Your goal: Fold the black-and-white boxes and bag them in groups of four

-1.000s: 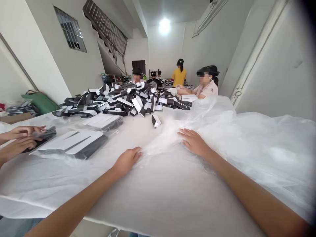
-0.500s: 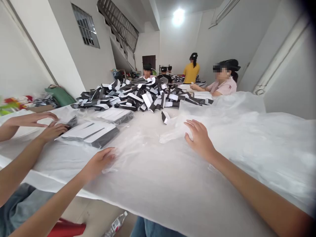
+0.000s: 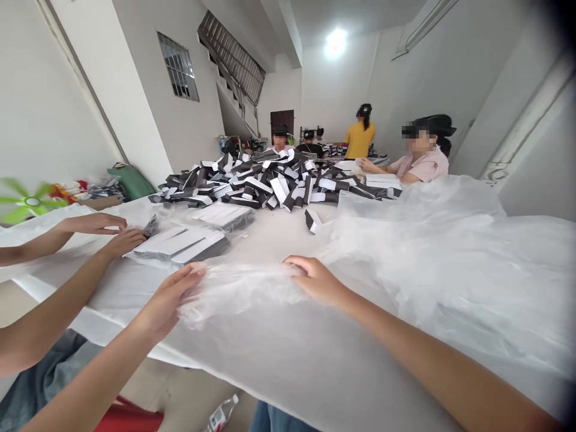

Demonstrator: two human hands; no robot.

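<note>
A clear plastic bag (image 3: 245,288) is stretched between my two hands above the white-covered table (image 3: 279,348). My left hand (image 3: 173,297) has its fingers closed on the bag's left end. On the other side, my right hand (image 3: 312,277) pinches the upper right part of the same bag. Just beyond my left hand lies a bagged bundle of white and black folded pieces (image 3: 180,245). Behind it sits a second bagged bundle (image 3: 225,214). A large heap of clear plastic bags (image 3: 450,252) spreads over the table to the right of my right hand.
A big pile of black-and-white folded pieces (image 3: 265,180) covers the table's far side, with one loose piece (image 3: 311,221) nearer me. At left, a co-worker's hands (image 3: 121,237) rest by the bundles. A person in pink (image 3: 425,162) sits at right. A bottle (image 3: 222,413) lies on the floor.
My right hand has moved left and inward from the bag heap and closed on the bag in my left hand. The bag is now drawn taut between them. The view has shifted slightly.
</note>
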